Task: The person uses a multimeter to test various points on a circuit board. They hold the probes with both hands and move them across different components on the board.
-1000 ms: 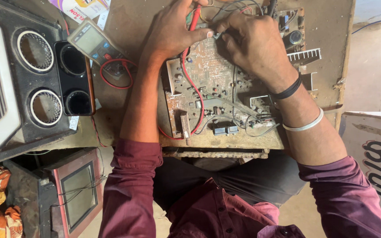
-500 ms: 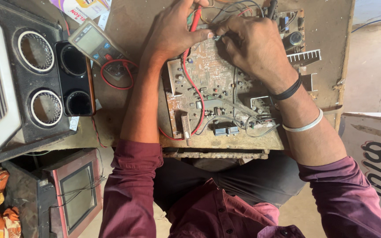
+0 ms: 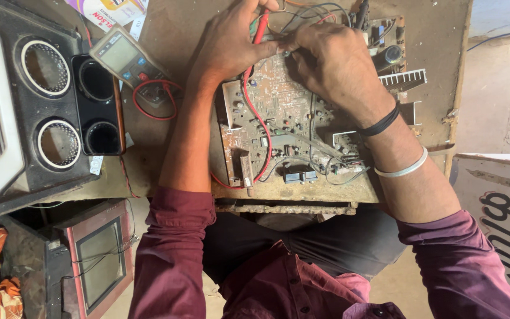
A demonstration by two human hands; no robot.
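Circuit board (image 3: 284, 118) lying flat on a worn wooden bench (image 3: 438, 71), component side up, crowded with small parts; finned heat sink (image 3: 405, 78) at its right edge, dark capacitor (image 3: 389, 55) just above that. Red probe (image 3: 261, 26) pinched in the left hand (image 3: 231, 41), fingers curled tight round its shaft, tip pressed down at the board's upper middle. Red lead (image 3: 255, 127) trailing from it down across the board and off the near edge. Right hand (image 3: 332, 59) arched over the same spot, fingertips bunched narrow against the board — whatever sits under them hidden, so cannot tell what is held, if anything.

Against the half-second-earlier view, almost nothing shifted: both hands in the same place, probe at the same angle — a steady contact on one point, it seems, rather than a move between points.

Further out, a multimeter (image 3: 126, 59) just left of the left forearm, a loop of red wire beside it. Beyond that, a black speaker cabinet (image 3: 48, 100) with round openings. Small screen unit (image 3: 98, 263) on the floor below the bench. Dark band and pale bangle (image 3: 405, 168) on the right wrist.
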